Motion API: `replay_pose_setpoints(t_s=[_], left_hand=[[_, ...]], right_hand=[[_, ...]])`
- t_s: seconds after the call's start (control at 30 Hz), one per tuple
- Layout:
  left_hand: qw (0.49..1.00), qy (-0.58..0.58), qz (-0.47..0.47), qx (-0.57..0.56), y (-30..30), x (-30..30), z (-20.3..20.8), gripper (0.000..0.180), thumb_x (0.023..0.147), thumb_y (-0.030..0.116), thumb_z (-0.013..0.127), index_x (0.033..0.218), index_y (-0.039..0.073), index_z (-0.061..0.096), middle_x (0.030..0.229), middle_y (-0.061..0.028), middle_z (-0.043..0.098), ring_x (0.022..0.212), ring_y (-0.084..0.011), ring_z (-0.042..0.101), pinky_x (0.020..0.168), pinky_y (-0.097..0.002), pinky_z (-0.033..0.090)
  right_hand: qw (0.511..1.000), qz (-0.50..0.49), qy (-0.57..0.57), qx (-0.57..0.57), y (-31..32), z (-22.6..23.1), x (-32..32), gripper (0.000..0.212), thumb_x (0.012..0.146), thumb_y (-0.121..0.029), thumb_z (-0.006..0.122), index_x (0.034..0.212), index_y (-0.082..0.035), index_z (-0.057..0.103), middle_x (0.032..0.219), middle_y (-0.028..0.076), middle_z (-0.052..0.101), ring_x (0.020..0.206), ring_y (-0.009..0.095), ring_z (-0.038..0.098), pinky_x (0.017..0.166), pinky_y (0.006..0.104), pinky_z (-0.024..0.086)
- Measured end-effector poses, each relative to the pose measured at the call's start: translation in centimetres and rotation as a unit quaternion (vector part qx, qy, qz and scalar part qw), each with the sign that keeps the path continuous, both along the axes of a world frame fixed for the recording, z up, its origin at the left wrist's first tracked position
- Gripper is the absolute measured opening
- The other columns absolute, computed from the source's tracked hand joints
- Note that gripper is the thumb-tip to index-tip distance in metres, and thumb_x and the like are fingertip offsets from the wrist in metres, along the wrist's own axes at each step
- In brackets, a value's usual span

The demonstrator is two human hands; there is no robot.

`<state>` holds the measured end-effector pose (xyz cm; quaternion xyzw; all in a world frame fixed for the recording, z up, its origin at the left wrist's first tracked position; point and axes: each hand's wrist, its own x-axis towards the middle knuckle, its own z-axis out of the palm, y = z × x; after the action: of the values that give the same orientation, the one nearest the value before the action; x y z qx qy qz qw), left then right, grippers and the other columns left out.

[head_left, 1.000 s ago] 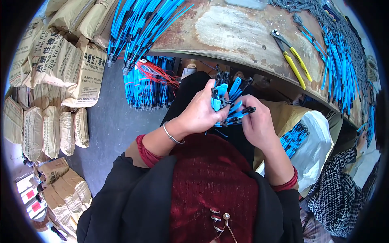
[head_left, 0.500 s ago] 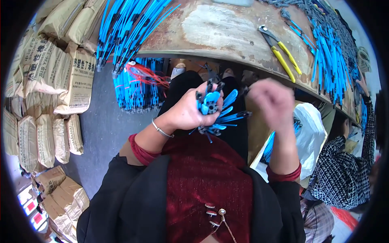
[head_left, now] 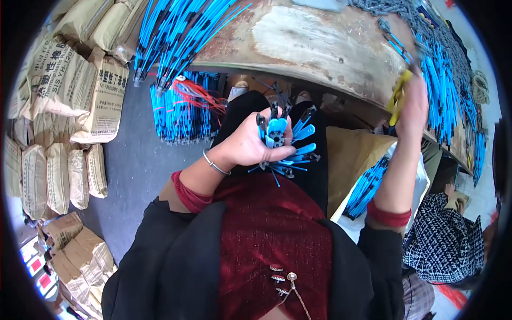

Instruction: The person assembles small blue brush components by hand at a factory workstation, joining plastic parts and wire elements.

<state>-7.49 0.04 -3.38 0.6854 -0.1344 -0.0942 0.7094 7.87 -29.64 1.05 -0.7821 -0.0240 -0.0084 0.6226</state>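
My left hand is closed round a spoked assembly of blue strips in front of my lap. Its blue pieces with black ends fan out from a dark round hub that faces up. Over the table's right part, my right hand grips a pair of yellow-handled end-cutting pliers. The head of the pliers is smeared by motion. Below the table edge, beside my right forearm, an open sack holds blue strips.
The worn wooden table carries bundles of blue strips at left and a pile of blue and grey parts at right. More bundles stand below. Paper sacks line the left. Another person's patterned sleeve shows at right.
My right hand has moved right and up to the table and has taken hold of the pliers that lay there. The left hand keeps its grip on the spoked assembly.
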Motion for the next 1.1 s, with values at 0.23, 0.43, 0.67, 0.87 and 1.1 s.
replay_pose_setpoints(t_s=[0.23,0.43,0.67,0.87,1.1], left_hand=[[0.998,0.040,-0.051,0.002,-0.8,0.6,0.3,0.032,0.063,0.012,0.081,0.085,0.003,0.059,0.079,-0.0033,0.062,0.072,-0.0097,0.056,0.067,-0.0262,0.046],[0.998,0.008,-0.055,0.017,-1.5,0.4,0.0,0.038,0.061,0.016,0.084,0.088,0.003,0.060,0.080,-0.0033,0.063,0.073,-0.0106,0.057,0.069,-0.0260,0.047],[0.994,0.057,-0.096,0.016,-1.2,0.5,0.5,0.042,0.059,0.015,0.085,0.090,0.002,0.060,0.082,-0.0036,0.063,0.075,-0.0095,0.057,0.070,-0.0262,0.047],[0.992,0.059,-0.107,0.034,-2.0,0.7,0.8,0.044,0.053,0.011,0.087,0.087,0.002,0.060,0.077,-0.0032,0.060,0.071,-0.0113,0.057,0.065,-0.0271,0.047],[0.990,0.054,-0.129,-0.024,-1.4,0.9,-0.2,0.045,0.053,0.010,0.086,0.088,0.002,0.059,0.079,-0.0038,0.059,0.071,-0.0116,0.057,0.064,-0.0267,0.047]], right_hand=[[0.921,0.194,0.220,0.255,3.0,-4.5,-16.6,0.070,0.076,-0.003,0.060,0.136,-0.010,0.026,0.102,0.014,0.050,0.087,0.027,0.057,0.080,0.0431,0.051],[0.889,0.149,-0.283,-0.328,3.2,-4.9,-16.2,0.057,0.066,0.006,0.058,0.120,-0.009,0.050,0.112,0.017,0.048,0.107,0.035,0.047,0.091,0.0491,0.042],[0.788,0.168,-0.396,-0.441,2.5,-1.8,-14.2,0.052,0.062,0.007,0.058,0.111,-0.013,0.060,0.115,0.016,0.048,0.108,0.037,0.046,0.093,0.0495,0.039],[0.807,0.181,-0.366,-0.426,2.4,-0.5,-14.5,0.057,0.058,0.008,0.057,0.112,-0.011,0.058,0.116,0.017,0.048,0.110,0.039,0.046,0.095,0.0493,0.036],[0.819,0.200,-0.328,-0.426,2.3,-1.6,-15.8,0.057,0.060,0.003,0.061,0.113,-0.017,0.060,0.114,0.015,0.048,0.107,0.038,0.045,0.095,0.0525,0.037]])
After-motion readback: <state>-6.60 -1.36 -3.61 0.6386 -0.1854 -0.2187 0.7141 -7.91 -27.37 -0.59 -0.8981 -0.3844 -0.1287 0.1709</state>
